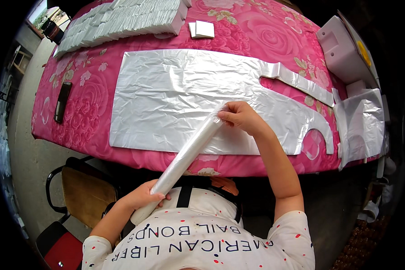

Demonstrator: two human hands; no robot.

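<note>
Your pink floral worktop [274,38] bore a silvery plastic sheet [162,90] with cut-out straps. A glossy film roll [184,157] slanted over the sheet's near edge, your left hand [146,195] wrapped round its lower end, your right hand [244,118] pinching the upper.

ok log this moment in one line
left hand: grips roll low | right hand: holds roll's upper end | silvery sheet: lies on pink cloth

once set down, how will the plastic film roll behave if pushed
The plastic film roll would likely roll, given its cylindrical shape. It seems fairly stiff, running straight from left hand to right hand. Its glossy surface may feel slippery.
</note>
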